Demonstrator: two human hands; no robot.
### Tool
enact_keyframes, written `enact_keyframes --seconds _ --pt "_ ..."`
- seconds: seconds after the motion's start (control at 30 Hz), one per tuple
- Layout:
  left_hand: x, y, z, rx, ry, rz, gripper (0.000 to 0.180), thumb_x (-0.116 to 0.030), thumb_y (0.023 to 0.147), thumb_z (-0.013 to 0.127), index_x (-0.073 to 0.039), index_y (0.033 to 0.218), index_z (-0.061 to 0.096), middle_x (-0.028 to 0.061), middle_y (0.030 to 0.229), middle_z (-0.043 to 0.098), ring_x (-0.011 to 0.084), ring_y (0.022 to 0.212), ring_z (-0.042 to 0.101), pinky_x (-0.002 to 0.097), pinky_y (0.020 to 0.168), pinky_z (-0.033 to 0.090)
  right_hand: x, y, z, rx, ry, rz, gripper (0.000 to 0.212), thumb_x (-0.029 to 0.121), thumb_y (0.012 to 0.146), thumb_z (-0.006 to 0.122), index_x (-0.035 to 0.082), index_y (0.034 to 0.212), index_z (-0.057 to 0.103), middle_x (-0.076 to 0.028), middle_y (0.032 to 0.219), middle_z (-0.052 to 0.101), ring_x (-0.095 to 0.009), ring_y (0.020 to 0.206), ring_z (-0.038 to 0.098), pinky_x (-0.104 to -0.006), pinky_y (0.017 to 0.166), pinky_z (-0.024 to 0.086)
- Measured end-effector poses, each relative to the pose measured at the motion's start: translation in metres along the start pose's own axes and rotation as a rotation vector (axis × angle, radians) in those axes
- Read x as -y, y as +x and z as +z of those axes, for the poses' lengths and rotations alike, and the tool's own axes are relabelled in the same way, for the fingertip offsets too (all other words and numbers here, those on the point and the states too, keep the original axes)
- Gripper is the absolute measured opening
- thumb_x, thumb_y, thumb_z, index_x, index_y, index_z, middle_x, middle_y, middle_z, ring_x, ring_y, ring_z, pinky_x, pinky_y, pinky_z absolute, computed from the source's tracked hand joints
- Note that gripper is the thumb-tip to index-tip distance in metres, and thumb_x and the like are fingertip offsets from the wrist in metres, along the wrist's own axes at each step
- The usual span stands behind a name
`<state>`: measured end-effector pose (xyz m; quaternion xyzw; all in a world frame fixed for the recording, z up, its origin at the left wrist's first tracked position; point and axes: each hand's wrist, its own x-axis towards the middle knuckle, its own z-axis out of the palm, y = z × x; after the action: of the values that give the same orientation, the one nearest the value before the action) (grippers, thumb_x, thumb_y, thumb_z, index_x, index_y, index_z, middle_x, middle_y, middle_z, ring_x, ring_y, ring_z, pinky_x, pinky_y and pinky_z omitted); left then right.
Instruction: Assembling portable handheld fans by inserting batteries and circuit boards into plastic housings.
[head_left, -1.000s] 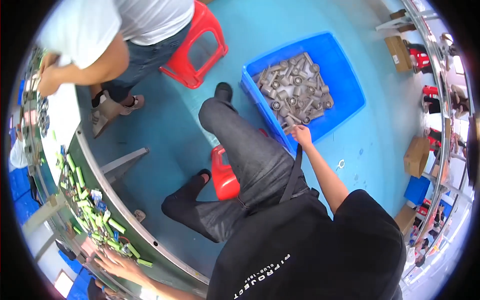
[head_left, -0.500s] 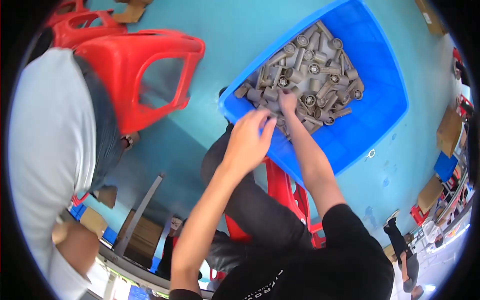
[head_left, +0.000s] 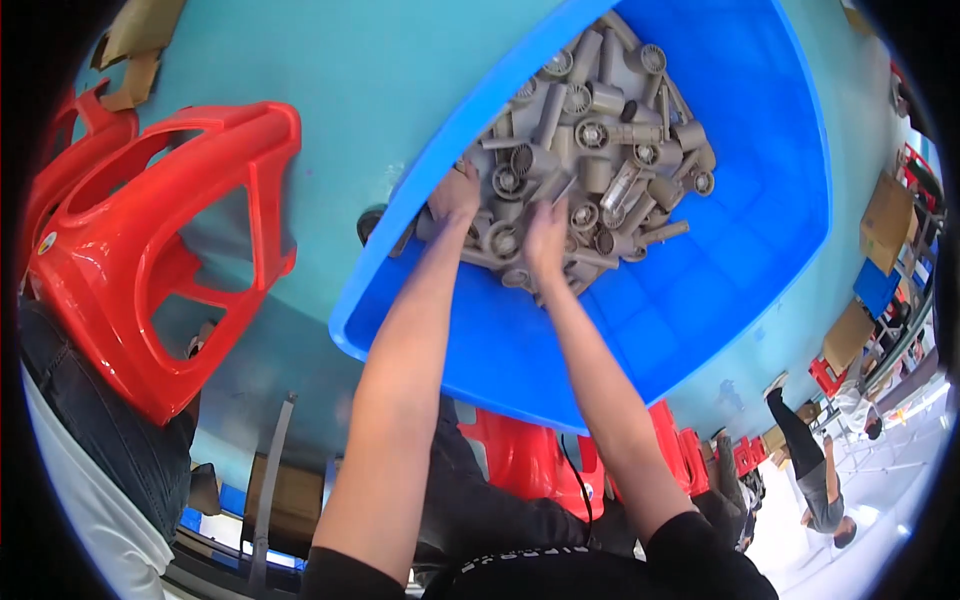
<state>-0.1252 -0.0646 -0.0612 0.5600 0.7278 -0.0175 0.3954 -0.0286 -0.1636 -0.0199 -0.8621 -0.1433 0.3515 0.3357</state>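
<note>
A heap of grey-brown plastic parts lies in a large blue tub. Many have a round, slotted end like a small fan and a tube-like handle. Both my arms reach over the near rim into the tub. At the left edge of the heap, close to the tub's left wall, my left hand is curled, and whatever it grips is hidden. My right hand is at the near middle of the heap, its fingers closed at a grey-brown fan part that sticks up past the fingertips.
Red plastic stools stand to the left, beside a person in a light top. Another red stool is under the tub's near side. Cardboard boxes stand far right, with a person in dark clothes further off.
My left hand has gone from above the near rim down into the tub's left side. My right hand has shifted slightly left and nearer. The view has moved closer to the tub.
</note>
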Motion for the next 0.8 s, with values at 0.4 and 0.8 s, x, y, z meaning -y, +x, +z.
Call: enact_keyframes --seconds 0.4,0.8 --pt "-0.02 0.029 0.005 0.427 -0.339 -0.148 0.026 -0.025 0.076 0.067 0.0 0.085 0.066 0.0127 0.079 0.067 0.0226 0.075 0.065 0.0366 0.068 0.054 0.079 0.134 -0.021 0.395 -0.658 0.046 0.059 0.038 0.09 0.044 -0.013 0.111 0.064 -0.038 0.117 0.059 -0.049 0.117 0.055 -0.0489 0.103 0.042" --pt "0.046 0.066 0.064 0.757 -0.903 -0.312 0.024 -0.02 0.082 0.067 -0.006 0.102 0.069 0.0079 0.095 0.071 0.0198 0.087 0.067 0.0328 0.081 0.053 0.065 0.098 0.005 0.474 -0.533 0.123 0.085 0.063 0.088 0.051 0.003 0.148 0.041 -0.027 0.151 0.039 -0.049 0.148 0.01 -0.0426 0.122 0.014"
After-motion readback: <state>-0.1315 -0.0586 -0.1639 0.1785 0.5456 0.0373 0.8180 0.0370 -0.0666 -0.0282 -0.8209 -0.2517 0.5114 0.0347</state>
